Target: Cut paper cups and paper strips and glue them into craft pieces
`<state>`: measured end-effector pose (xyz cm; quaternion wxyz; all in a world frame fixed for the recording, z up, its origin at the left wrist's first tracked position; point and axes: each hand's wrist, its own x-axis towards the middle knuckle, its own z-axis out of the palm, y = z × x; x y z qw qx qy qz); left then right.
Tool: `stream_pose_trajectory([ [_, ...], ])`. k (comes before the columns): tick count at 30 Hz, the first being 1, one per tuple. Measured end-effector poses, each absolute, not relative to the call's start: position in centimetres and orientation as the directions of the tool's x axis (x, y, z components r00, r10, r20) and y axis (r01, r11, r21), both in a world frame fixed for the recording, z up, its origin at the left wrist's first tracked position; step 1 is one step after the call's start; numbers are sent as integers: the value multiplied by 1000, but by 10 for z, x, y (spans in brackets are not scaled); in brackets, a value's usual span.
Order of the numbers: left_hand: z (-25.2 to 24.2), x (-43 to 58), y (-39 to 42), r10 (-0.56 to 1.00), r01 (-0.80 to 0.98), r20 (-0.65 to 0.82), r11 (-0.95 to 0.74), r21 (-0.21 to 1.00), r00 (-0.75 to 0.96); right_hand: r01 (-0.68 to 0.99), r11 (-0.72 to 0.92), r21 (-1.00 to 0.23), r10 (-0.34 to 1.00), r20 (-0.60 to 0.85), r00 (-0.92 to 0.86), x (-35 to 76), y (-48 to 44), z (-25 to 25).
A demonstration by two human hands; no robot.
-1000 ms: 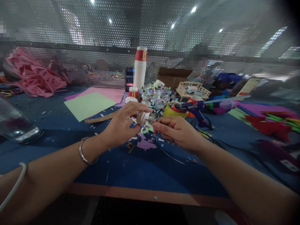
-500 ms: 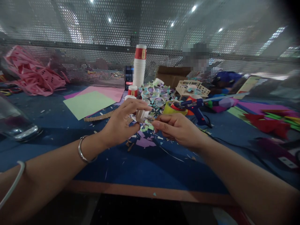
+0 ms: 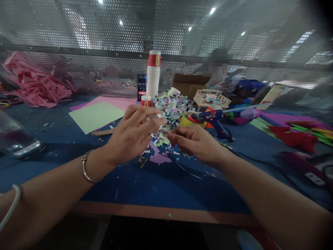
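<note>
My left hand (image 3: 134,135) is curled with its back toward me, thumb mostly hidden. Its fingers close around a small white cup-like piece (image 3: 155,122), largely covered by the fingers. Close by on the right, my right hand (image 3: 194,141) makes a pinch; a thin, small bit shows at its fingertips, too small to name. Beneath and beyond both hands lie scattered paper scraps (image 3: 160,158). A pile of decorated white paper rings (image 3: 174,104) sits behind them, and a blue glue gun (image 3: 215,119) stands beside a yellow tape roll (image 3: 189,121).
A tall stack of paper cups (image 3: 153,74) rises at the back, near a phone (image 3: 142,88). Coloured sheets (image 3: 97,116) and a glass (image 3: 19,139) are at left. A small wooden frame (image 3: 212,99), a cable (image 3: 256,160) and a power strip (image 3: 304,168) are at right.
My left hand has turned so its back faces me, and its fingers now cover more of the white piece. The right hand keeps its pinch, nearly in place. The view has shifted slightly.
</note>
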<state>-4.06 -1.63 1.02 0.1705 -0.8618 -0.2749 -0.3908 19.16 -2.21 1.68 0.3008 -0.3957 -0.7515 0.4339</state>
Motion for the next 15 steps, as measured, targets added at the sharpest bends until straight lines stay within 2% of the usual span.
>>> stream_pose_trajectory([
  [2, 10, -41, -15, 428, 600, 737, -799, 39, 523, 345, 294, -892, 863, 92, -497, 192, -22, 18],
  [4, 9, -42, -12, 583, 575, 660, -772, 269, 474, 359, 276, -892, 871, 74, -485, 192, -22, 19],
  [6, 7, -43, -8, 755, 505, 482, -656, 562, 444, 365, 262, -894, 886, 72, -458, 194, -22, 19],
  [8, 5, -42, -4, 839, 387, 260, -467, 795, 478, 362, 265, -894, 902, 97, -420, 195, -22, 19],
  [11, 4, -37, -5, 812, 215, 129, -299, 930, 570, 374, 331, -866, 905, 179, -386, 196, -20, 17],
  [15, 4, -32, -11, 769, 201, 56, -235, 951, 636, 402, 418, -815, 883, 260, -392, 194, -19, 16],
])
